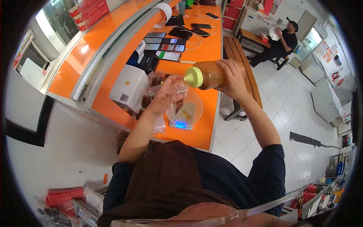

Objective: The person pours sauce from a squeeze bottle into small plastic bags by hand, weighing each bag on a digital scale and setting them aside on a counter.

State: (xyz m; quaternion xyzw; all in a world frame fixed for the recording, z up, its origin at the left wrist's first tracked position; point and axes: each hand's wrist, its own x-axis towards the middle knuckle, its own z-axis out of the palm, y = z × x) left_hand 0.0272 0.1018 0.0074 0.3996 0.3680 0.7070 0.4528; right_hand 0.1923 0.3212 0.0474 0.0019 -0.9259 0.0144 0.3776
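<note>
My right hand grips a large squeeze bottle of brown sauce, tipped on its side. Its yellow-green nozzle cap points left, into the mouth of a small clear plastic bag. That bag is pinched by the fingers of my left hand, and some dark sauce lies in its bottom corner. Below the bag, a translucent round bowl rests on a digital kitchen scale with a lit blue display. A few brownish bits lie in the bowl.
Left of my hands stand a white box-shaped device and plastic packets of dark contents. Several phones and cables lie further along the orange counter. A wooden bench runs along its right; a person sits beyond.
</note>
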